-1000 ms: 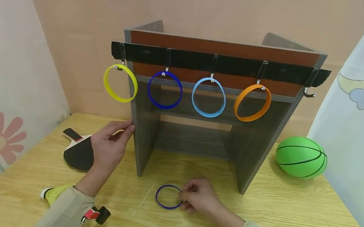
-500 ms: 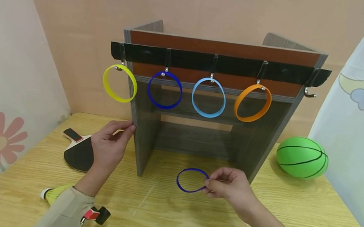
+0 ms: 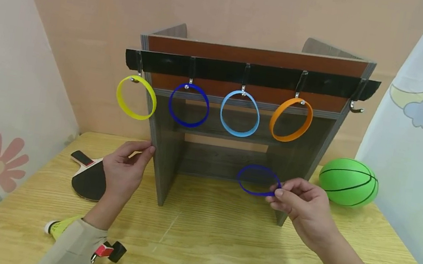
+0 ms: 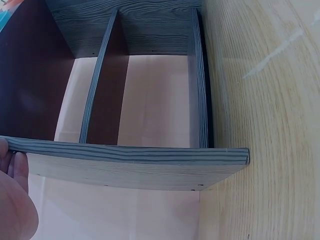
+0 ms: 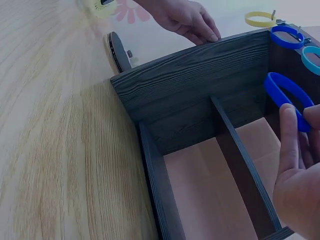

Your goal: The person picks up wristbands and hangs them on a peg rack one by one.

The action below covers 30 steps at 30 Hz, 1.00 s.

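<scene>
My right hand [image 3: 308, 210] pinches a dark blue wristband [image 3: 263, 195] between thumb and fingers, raised above the table in front of the shelf's right side. In the right wrist view that wristband [image 5: 272, 90] tilts away from the fingertips. With thumb and fingers, my left hand [image 3: 123, 171] grips the front edge of the left panel of a grey wooden shelf [image 3: 159, 161]. Along the shelf's black strip [image 3: 220, 70], hooks carry a yellow wristband [image 3: 137, 117], a dark blue one, a light blue wristband [image 3: 239, 134] and an orange wristband [image 3: 285, 139]. The hook [image 3: 356, 110] at far right is bare.
Left of the shelf lies a table tennis paddle [image 3: 89, 184], partly behind my left hand. A yellow shuttlecock [image 3: 62, 227] is near my left sleeve. To the right a green ball [image 3: 349, 182] with black lines sits on the wooden table [image 3: 197, 253].
My right hand has lifted the dark blue wristband from low over the table, moving up and to the right. The left hand keeps its grip on the panel.
</scene>
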Each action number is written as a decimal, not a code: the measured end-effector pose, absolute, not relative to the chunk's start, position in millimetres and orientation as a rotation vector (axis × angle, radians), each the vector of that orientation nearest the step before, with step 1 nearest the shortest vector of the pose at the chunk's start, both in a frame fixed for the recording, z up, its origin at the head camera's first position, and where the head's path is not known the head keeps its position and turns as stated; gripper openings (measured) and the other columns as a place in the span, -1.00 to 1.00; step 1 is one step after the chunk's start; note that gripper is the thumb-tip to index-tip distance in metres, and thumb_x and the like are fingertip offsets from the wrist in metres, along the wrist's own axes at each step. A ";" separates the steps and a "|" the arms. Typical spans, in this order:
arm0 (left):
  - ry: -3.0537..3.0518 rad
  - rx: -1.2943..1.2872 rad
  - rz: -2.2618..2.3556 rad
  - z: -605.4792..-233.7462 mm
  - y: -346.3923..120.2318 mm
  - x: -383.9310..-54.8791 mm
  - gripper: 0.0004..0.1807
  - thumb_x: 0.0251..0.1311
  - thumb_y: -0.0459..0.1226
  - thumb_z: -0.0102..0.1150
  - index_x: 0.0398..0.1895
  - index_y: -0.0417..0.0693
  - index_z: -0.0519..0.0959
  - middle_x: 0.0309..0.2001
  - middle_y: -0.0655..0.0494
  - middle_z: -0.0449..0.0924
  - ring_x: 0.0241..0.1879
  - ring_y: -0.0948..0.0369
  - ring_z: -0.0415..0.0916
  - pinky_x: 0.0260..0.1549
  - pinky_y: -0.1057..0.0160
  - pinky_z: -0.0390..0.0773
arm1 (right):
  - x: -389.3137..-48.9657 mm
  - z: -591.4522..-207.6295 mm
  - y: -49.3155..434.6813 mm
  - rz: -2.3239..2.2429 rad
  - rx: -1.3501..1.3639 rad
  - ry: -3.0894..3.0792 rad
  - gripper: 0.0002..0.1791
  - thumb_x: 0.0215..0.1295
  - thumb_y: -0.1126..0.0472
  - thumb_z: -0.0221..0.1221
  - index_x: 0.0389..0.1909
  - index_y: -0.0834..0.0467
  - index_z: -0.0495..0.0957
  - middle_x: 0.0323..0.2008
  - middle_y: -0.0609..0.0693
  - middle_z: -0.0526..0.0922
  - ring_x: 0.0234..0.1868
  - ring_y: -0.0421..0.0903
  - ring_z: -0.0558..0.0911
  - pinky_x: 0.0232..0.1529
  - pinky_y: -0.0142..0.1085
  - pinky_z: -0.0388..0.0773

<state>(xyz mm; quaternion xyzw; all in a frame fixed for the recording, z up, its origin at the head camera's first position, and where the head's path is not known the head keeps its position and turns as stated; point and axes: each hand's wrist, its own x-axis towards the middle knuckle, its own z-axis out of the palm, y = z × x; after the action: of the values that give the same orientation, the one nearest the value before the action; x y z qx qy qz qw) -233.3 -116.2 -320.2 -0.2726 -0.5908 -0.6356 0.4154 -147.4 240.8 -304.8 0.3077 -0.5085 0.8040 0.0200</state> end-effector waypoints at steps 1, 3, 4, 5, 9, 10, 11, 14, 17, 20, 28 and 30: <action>-1.484 -0.685 -1.595 -320.4 -116.2 -233.4 -0.91 -0.04 -0.69 0.23 -0.41 -0.54 0.61 -0.41 -0.26 0.62 -0.36 0.27 0.63 -0.31 0.33 0.64 | -147.8 -304.5 241.8 2.504 0.973 -1.536 -0.67 0.27 0.69 -0.15 -0.27 0.37 0.56 -0.23 0.22 0.63 -0.25 0.03 0.68 -0.18 -0.23 0.64; -1.486 -0.685 -1.595 -320.2 -116.4 -233.2 -0.90 -0.04 -0.70 0.22 -0.41 -0.54 0.61 -0.40 -0.27 0.62 -0.36 0.27 0.63 -0.31 0.33 0.64 | -148.0 -303.1 244.0 2.521 0.993 -1.465 -0.65 0.26 0.70 -0.17 -0.28 0.38 0.56 -0.22 0.23 0.64 -0.25 0.04 0.68 -0.18 -0.24 0.64; -1.488 -0.685 -1.595 -320.1 -116.5 -233.1 -0.90 -0.04 -0.70 0.23 -0.41 -0.54 0.61 -0.40 -0.27 0.62 -0.36 0.27 0.63 -0.30 0.33 0.64 | -148.3 -302.1 245.5 2.533 1.007 -1.419 -0.65 0.26 0.71 -0.19 -0.28 0.39 0.55 -0.22 0.25 0.64 -0.25 0.05 0.68 -0.18 -0.24 0.64; -1.490 -0.686 -1.596 -320.0 -116.6 -232.9 -0.91 -0.04 -0.70 0.23 -0.41 -0.55 0.61 -0.40 -0.27 0.62 -0.35 0.27 0.63 -0.30 0.33 0.64 | -148.4 -300.7 247.1 2.543 1.023 -1.370 -0.64 0.26 0.71 -0.20 -0.28 0.41 0.55 -0.22 0.27 0.63 -0.24 0.07 0.68 -0.18 -0.24 0.64; -1.489 -0.697 -1.611 -319.8 -116.4 -231.7 -0.93 -0.01 -0.64 0.26 -0.40 -0.55 0.61 -0.39 -0.27 0.62 -0.36 0.24 0.63 -0.31 0.34 0.64 | -148.7 -291.9 254.2 2.604 1.085 -1.158 -0.67 0.27 0.72 -0.25 -0.28 0.50 0.51 -0.19 0.35 0.60 -0.23 0.16 0.66 -0.16 -0.21 0.63; -1.484 -0.704 -1.617 -320.0 -116.4 -231.7 -0.92 0.00 -0.62 0.27 -0.40 -0.54 0.61 -0.39 -0.26 0.62 -0.36 0.23 0.63 -0.30 0.34 0.64 | -149.0 -289.1 256.1 2.621 1.099 -1.103 -0.68 0.28 0.72 -0.26 -0.27 0.53 0.49 -0.19 0.38 0.59 -0.23 0.19 0.66 -0.16 -0.19 0.63; -1.482 -0.708 -1.621 -320.1 -116.3 -231.7 -0.92 0.01 -0.62 0.27 -0.40 -0.54 0.61 -0.39 -0.27 0.62 -0.36 0.23 0.63 -0.30 0.35 0.63 | -148.8 -286.1 257.8 2.636 1.104 -1.059 -0.68 0.29 0.71 -0.27 -0.28 0.54 0.48 -0.18 0.39 0.58 -0.23 0.20 0.65 -0.15 -0.18 0.63; -1.477 -0.714 -1.625 -320.3 -116.4 -231.9 -0.92 0.00 -0.63 0.27 -0.40 -0.54 0.61 -0.39 -0.27 0.62 -0.36 0.24 0.63 -0.30 0.35 0.63 | -149.3 -275.6 262.8 2.675 1.136 -0.948 -0.67 0.31 0.70 -0.32 -0.28 0.57 0.46 -0.17 0.43 0.57 -0.22 0.23 0.64 -0.14 -0.15 0.62; -1.487 -0.698 -1.611 -320.8 -116.8 -232.4 -0.92 -0.03 -0.67 0.25 -0.40 -0.53 0.61 -0.40 -0.25 0.63 -0.36 0.27 0.63 -0.30 0.35 0.63 | -148.9 -264.7 265.9 2.692 1.150 -0.862 -0.66 0.34 0.67 -0.35 -0.31 0.59 0.45 -0.17 0.45 0.57 -0.21 0.25 0.64 -0.15 -0.14 0.63; -1.492 -0.691 -1.606 -321.6 -117.1 -233.3 -0.91 -0.03 -0.68 0.24 -0.41 -0.54 0.61 -0.40 -0.25 0.62 -0.35 0.28 0.63 -0.30 0.34 0.63 | -148.1 -255.2 267.9 2.688 1.142 -0.802 -0.67 0.35 0.65 -0.35 -0.34 0.60 0.43 -0.20 0.47 0.57 -0.22 0.26 0.64 -0.19 -0.13 0.64; -1.486 -0.697 -1.602 -321.0 -118.0 -234.0 -0.92 -0.03 -0.68 0.25 -0.42 -0.55 0.61 -0.42 -0.24 0.62 -0.36 0.29 0.62 -0.30 0.34 0.64 | -147.5 -235.5 270.4 2.691 1.051 -0.713 -0.69 0.39 0.61 -0.33 -0.33 0.60 0.41 -0.19 0.46 0.58 -0.22 0.27 0.64 -0.21 -0.12 0.64; -1.485 -0.700 -1.605 -321.1 -118.1 -233.8 -0.93 -0.02 -0.65 0.26 -0.42 -0.54 0.61 -0.42 -0.25 0.62 -0.36 0.29 0.62 -0.29 0.34 0.64 | -148.3 -232.8 270.9 2.692 1.018 -0.701 -0.69 0.39 0.60 -0.32 -0.32 0.60 0.42 -0.19 0.46 0.58 -0.23 0.26 0.64 -0.22 -0.12 0.64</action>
<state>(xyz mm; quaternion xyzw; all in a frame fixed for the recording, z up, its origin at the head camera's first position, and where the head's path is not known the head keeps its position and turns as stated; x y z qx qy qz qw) -233.8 -118.1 -321.1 -0.2781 -0.5898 -0.6376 0.4102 -148.3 270.9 -232.8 0.3424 -0.2357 0.9051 0.0894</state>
